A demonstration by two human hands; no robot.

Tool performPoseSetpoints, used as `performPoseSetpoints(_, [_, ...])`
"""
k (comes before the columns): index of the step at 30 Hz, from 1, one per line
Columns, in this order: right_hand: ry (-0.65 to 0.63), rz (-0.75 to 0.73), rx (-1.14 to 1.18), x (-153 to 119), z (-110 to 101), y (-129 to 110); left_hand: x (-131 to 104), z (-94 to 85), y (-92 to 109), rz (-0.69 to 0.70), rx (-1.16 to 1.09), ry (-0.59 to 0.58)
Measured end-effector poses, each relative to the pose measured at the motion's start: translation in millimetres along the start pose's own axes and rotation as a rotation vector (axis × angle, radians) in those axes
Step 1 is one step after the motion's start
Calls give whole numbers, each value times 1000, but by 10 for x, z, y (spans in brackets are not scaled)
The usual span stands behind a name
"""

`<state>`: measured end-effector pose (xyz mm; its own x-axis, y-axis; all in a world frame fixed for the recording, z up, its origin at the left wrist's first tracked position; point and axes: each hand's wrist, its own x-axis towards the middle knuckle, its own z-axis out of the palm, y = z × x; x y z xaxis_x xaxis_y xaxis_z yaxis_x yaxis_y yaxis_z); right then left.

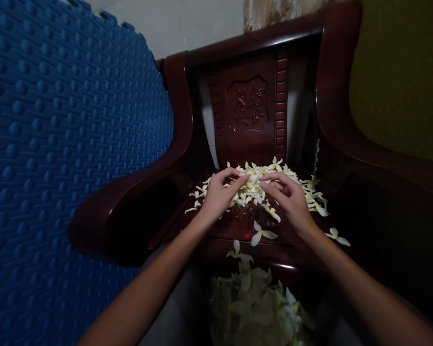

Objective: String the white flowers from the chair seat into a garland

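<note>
Over a heap of white flowers (254, 196) with pale yellow tints, both hands are close together on a dark wooden chair seat. My left hand (222, 190) has its thumb and fingers drawn together in a pinch at the heap's left side. On the opposite side, the curled fingers and thumb of my right hand (286, 192) point inward. Whatever lies at either set of fingertips blends into the blossoms behind, so I cannot make it out. A single white blossom (262, 234) lies on the seat in front of the heap.
The red-brown wooden chair (254, 45) has a carved back and curved arms. A blue studded foam mat (75, 110) stands along the left. Below the seat's front edge is a large mass of white flowers (256, 307). Another blossom (337, 237) lies to the right.
</note>
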<state>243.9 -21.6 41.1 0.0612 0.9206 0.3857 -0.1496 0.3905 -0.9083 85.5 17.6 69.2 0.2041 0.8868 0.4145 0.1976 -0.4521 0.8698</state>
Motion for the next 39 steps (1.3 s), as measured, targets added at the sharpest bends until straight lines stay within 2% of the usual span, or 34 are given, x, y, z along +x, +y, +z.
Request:
performPoseSetpoints(4, [26,-16,-33,13,12,-11,-43,44,-8,136,161,-88])
performPoseSetpoints(9, [-1,20,-43,47,-15,65,-69,66,-17,293,373,-146])
performPoseSetpoints(15, [22,79,-120,110,-111,101,-80,66,-24,338,421,-145])
performPoseSetpoints(19, [-52,117,-143,107,-137,68,-99,62,4,366,408,-119])
performPoseSetpoints(24, [-94,21,-123,98,-122,36,-124,53,37,413,360,-79])
performPoseSetpoints(33, [-134,-102,-190,101,-157,36,-150,60,72,410,337,-61])
performPoseSetpoints(39, [-100,-161,-187,98,-167,97,-147,66,59,390,343,-73])
